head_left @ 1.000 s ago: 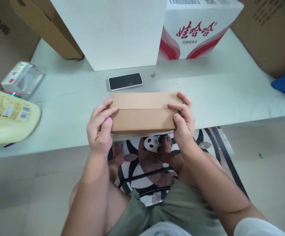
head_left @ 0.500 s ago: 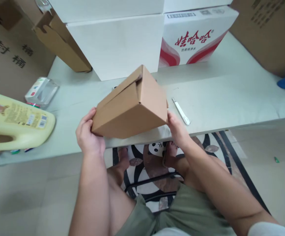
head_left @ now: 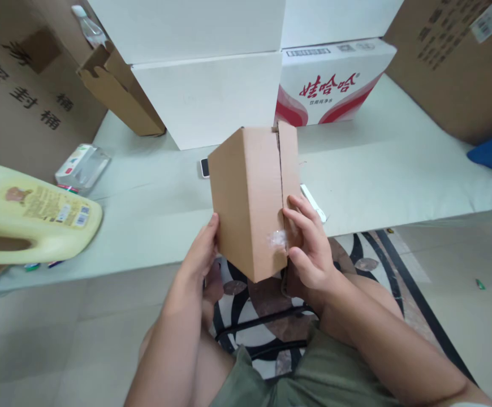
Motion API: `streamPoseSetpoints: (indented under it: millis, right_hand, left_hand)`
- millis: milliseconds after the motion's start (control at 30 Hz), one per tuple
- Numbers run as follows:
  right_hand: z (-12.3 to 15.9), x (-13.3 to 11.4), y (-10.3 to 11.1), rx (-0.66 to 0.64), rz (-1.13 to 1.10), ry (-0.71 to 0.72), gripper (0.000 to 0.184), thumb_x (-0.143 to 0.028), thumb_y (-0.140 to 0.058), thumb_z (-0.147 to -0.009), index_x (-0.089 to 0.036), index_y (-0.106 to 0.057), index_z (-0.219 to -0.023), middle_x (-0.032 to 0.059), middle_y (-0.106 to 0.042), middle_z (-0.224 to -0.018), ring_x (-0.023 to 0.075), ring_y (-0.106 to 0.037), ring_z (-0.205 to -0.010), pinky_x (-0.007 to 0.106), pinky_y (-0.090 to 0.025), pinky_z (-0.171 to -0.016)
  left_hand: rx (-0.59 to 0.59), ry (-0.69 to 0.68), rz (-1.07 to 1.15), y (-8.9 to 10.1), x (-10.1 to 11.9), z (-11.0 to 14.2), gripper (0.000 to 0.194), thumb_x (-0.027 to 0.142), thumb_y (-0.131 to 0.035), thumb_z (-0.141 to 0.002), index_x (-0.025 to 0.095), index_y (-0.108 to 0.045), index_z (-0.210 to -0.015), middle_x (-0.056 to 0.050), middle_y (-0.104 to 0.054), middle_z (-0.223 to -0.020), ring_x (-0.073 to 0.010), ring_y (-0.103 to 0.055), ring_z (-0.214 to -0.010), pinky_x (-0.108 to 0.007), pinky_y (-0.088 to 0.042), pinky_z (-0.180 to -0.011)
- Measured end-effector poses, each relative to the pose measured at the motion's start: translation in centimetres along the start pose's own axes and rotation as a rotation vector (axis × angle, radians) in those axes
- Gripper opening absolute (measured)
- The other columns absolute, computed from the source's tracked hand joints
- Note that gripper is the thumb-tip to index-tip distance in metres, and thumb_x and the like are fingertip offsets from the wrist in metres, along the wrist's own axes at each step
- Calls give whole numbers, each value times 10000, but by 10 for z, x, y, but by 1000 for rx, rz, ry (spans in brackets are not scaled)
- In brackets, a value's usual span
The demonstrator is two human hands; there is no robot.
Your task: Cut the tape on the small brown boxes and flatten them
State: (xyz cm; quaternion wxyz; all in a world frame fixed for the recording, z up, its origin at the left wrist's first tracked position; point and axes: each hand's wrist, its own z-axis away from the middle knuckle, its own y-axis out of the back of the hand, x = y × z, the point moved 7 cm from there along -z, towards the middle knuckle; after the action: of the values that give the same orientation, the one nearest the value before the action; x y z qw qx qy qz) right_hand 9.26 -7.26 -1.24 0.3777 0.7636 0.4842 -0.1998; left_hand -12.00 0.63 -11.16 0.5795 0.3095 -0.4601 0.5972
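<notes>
A small brown cardboard box [head_left: 248, 198] stands on end in the air above the table's near edge, held between both hands. My left hand [head_left: 203, 254] grips its lower left side with the fingers behind it. My right hand [head_left: 307, 246] holds the right side, thumb and fingers pressed beside the flap seam. A scrap of clear tape [head_left: 276, 238] sticks to the box near that seam.
A pale table [head_left: 398, 169] carries a phone [head_left: 204, 167] partly hidden by the box, a white cutter [head_left: 314, 203], a clear plastic pack [head_left: 82, 164] and a yellow jug [head_left: 34, 217]. White cartons [head_left: 212, 96] and a red-printed carton [head_left: 331, 85] stand behind; brown cartons flank both sides.
The box was lifted off the table and turned from lying flat to standing on end, seam facing me. The view has tilted up a little.
</notes>
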Motion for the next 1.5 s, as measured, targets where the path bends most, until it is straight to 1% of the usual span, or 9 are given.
streamPoseSetpoints:
  millis: [233,333,500,667,800,967,1133,1267,1500]
  right_hand:
    - [2,9,16,51,83,-119,355,-389,-577,-985,-265,-667,-1304,128,-599,-1507,352,-480,-1503,664,-384,-1245]
    - [2,15,14,11,97,-159,348,-413,-605,-970,-258,-694,-1269,135,-595,-1515,359,-487,-1498,654,-425,-1217]
    - [-4,19,14,-81,44,-148,385,-450,-560,-1002,-266,-676,-1319,121,-569,-1553,318,-516,-1474,575,-453,-1205]
    - [-9,68,53,105,270,-390,303,-373,-503,-988,-226,-709,-1154,118,-715,-1177,264,-706,-1055,459,-586,-918]
    - [1,119,51,-207,591,-720,429,-322,-588,-896,-209,-700,-1294,179,-653,-1258,330,-682,-1056,490,-564,-888]
    - [3,130,38,-385,706,-790,372,-244,-531,-888,-190,-750,-1184,194,-691,-1129,332,-687,-977,450,-535,-837]
    - [2,103,46,-218,419,-794,377,-236,-416,-911,-228,-716,-1140,50,-706,-802,210,-659,-706,330,-513,-657]
    - [1,43,66,66,-15,-412,366,-419,-574,-907,-242,-670,-1213,30,-720,-866,205,-688,-753,339,-552,-679]
    - [1,-46,58,35,184,-25,116,-173,-625,-906,-277,-649,-952,-17,-640,-693,147,-610,-558,274,-487,-519]
  left_hand:
    - [-127,-134,-300,-32,-12,-2,478,555,-611,-958,222,-711,-1287,-159,-729,-1346,-354,-691,-1237,-543,-600,-978]
    - [64,-601,-448,-29,20,17,521,568,-585,-971,243,-652,-1372,-154,-662,-1437,-341,-619,-1348,-572,-519,-1107]
    - [-128,-1302,-674,-66,51,70,429,476,-567,-990,283,-631,-1368,-110,-594,-1484,-294,-551,-1417,-585,-326,-1282]
    - [-37,-1309,-749,-66,51,68,386,466,-553,-992,275,-608,-1323,-116,-607,-1401,-295,-604,-1333,-597,-398,-1240]
    - [-8,-1256,-776,-59,49,64,395,501,-516,-1009,270,-603,-1317,-131,-592,-1404,-306,-594,-1346,-571,-458,-1193]
    - [-13,-1249,-776,-60,49,65,387,467,-537,-998,267,-604,-1322,-136,-591,-1416,-318,-586,-1359,-574,-460,-1185]
    - [-2,-1241,-794,-62,49,65,377,460,-528,-994,266,-599,-1310,-134,-598,-1405,-319,-596,-1351,-581,-471,-1178]
    - [-4,-1253,-756,-63,50,68,377,459,-539,-992,263,-595,-1309,-136,-598,-1409,-311,-586,-1365,-588,-433,-1212]
    - [33,-1234,-827,-73,46,72,420,482,-544,-996,261,-560,-1352,-154,-597,-1423,-349,-581,-1373,-636,-411,-1214]
